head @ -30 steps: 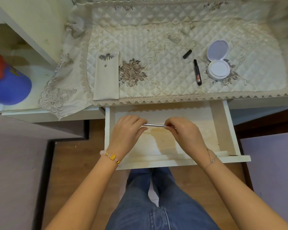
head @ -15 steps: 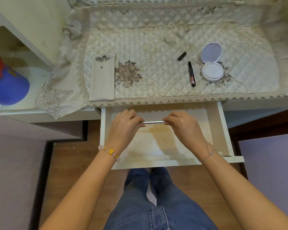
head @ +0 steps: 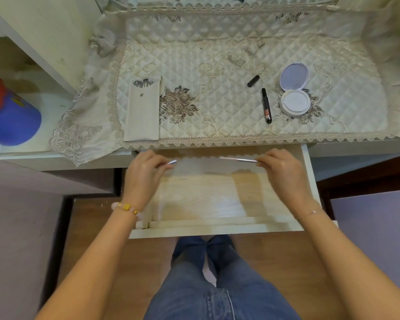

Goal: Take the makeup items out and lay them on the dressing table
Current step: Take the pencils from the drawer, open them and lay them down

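Over the open drawer (head: 217, 229), my hands hold the two parts of a thin silver makeup pencil. My left hand (head: 143, 174) pinches its short cap (head: 172, 162). My right hand (head: 284, 174) grips the long pencil body (head: 238, 159). The two pieces are well apart. On the quilted cloth of the dressing table (head: 217, 65) lie an open white compact (head: 293, 93), a black lip tube (head: 266, 105), its black cap (head: 253, 81) and a cream brush pouch (head: 143, 109).
A blue and red object (head: 9, 114) sits on the low shelf at the left. A cabinet wall (head: 44, 31) rises beside the table's left end. My knees in jeans (head: 208, 285) are under the drawer front. The drawer's wooden floor shows between my hands.
My hands held the pencil together in one piece over the drawer; now they have pulled apart sideways, the cap going left and the body right.
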The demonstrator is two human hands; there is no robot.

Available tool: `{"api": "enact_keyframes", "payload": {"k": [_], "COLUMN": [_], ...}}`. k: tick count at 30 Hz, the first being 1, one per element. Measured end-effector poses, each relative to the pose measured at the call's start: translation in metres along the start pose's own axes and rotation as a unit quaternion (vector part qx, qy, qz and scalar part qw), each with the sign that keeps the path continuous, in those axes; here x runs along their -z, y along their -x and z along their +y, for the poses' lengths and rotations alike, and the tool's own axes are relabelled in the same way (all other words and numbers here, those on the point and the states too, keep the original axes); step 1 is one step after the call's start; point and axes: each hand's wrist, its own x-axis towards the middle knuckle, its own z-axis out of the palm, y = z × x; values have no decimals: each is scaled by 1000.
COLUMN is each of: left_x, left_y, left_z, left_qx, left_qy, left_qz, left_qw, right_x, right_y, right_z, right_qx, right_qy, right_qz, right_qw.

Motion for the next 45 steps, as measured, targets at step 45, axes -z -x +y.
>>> {"api": "enact_keyframes", "payload": {"k": [45], "left_x": [-46], "left_y": [-143], "left_z": [27], "left_qx": [181], "left_qy": [254], "left_qz": [12], "left_qw": [950], "right_x": [-43], "right_y": [-123], "right_z": [-45], "right_qx": [-379], "right_qy": [-467], "right_qz": [-43], "right_qw": [797]}}
